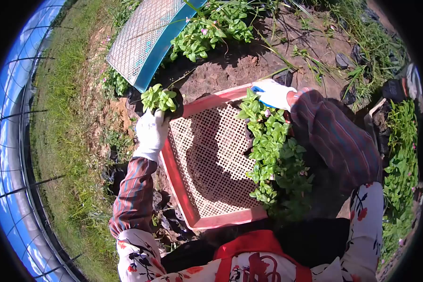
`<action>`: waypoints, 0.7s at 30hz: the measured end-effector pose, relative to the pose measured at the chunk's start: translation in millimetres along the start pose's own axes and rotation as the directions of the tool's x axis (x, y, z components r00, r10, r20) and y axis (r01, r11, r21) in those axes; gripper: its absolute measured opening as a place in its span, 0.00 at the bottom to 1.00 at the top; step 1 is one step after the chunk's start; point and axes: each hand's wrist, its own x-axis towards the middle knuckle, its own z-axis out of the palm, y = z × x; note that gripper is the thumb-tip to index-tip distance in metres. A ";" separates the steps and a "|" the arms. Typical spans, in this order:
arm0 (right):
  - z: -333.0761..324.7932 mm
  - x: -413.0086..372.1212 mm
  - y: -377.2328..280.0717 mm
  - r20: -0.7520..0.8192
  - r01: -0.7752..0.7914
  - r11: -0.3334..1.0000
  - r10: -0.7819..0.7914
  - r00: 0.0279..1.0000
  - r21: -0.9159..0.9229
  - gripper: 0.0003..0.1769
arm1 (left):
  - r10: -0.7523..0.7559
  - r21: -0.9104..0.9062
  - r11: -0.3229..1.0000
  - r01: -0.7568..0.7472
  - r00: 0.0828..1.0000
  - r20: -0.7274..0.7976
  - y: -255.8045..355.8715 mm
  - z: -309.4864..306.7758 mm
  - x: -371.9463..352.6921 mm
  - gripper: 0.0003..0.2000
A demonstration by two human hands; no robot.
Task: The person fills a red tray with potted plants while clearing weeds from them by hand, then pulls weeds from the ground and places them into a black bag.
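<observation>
My left hand [150, 133], in a white glove, is closed on a small leafy seedling [159, 98] just outside the tray's far left corner. A dark pot or bag shows partly behind its leaves. My right hand [273, 94], in a white glove with blue on the palm side, is at the far right corner of the red-rimmed tray [177, 188]. Its fingers look curled, but what they grip is hidden. Beside it, a row of leafy seedlings [270, 145] with small pink flowers fills the tray's right side. The tray's pale mesh floor shows on the left.
A blue-sided mesh tray [157, 58] lies tilted at the far left, beside more flowering seedlings [211, 35]. Bare soil [221, 73] lies beyond the red tray. Another batch of plants [399, 160] stands at the right. Grass and a curved pipe [21, 188] run along the left.
</observation>
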 end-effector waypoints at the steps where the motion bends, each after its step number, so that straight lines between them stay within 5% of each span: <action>1: 17.2 18.8 26.1 0.049 0.154 0.980 -0.149 0.988 -0.127 0.18 | -0.005 0.026 1.000 0.005 1.000 0.004 -13.6 -0.5 -4.9 0.12; 2: 21.9 22.5 36.1 0.055 0.181 0.976 -0.175 0.983 -0.124 0.18 | -0.054 0.097 0.994 0.053 0.999 0.004 -27.3 1.3 -8.6 0.12; 3: 25.9 25.0 44.2 0.154 0.015 0.867 -0.105 0.983 0.498 0.18 | -0.107 0.164 0.981 0.105 0.994 0.004 -39.3 0.8 -13.1 0.12; 4: 30.9 28.1 53.5 0.292 -0.229 0.405 -0.101 0.951 0.885 0.18 | -0.243 0.235 0.947 0.217 0.966 0.086 -48.7 -4.3 -15.0 0.12; 5: 33.9 36.0 55.7 0.197 -0.066 0.909 -0.018 0.980 0.411 0.18 | -0.291 0.251 0.932 0.261 0.952 0.094 -61.1 -9.7 -19.2 0.11; 6: 37.1 32.0 61.6 0.164 0.018 0.980 -0.051 0.985 0.196 0.17 | -0.341 0.274 0.914 0.299 0.932 0.121 -70.5 -14.7 -25.0 0.11; 9: 34.2 22.6 53.2 0.163 0.120 0.991 -0.128 0.978 0.059 0.17 | -0.467 0.348 0.854 0.387 0.865 0.183 -79.2 -26.0 -39.2 0.09; 13: 34.9 25.0 50.3 0.162 0.256 0.955 -0.232 0.959 -0.150 0.17 | -0.398 0.254 0.899 0.356 0.907 0.135 -70.9 -3.2 -42.9 0.12; 15: 25.0 13.1 23.9 0.212 -0.115 0.984 0.142 0.967 -0.134 0.20 | -0.374 0.257 0.905 0.338 0.922 0.104 -58.7 9.7 -21.4 0.11; 17: 10.6 -4.1 3.8 0.269 -0.066 0.998 0.061 0.961 0.009 0.16 | -0.320 0.157 0.935 0.317 0.948 -0.008 -49.5 20.9 7.2 0.08; 21: 43.5 26.8 53.2 0.194 0.122 0.986 -0.098 0.976 -0.115 0.22 | -0.121 0.081 0.988 0.135 0.980 -0.160 -22.3 62.7 69.2 0.08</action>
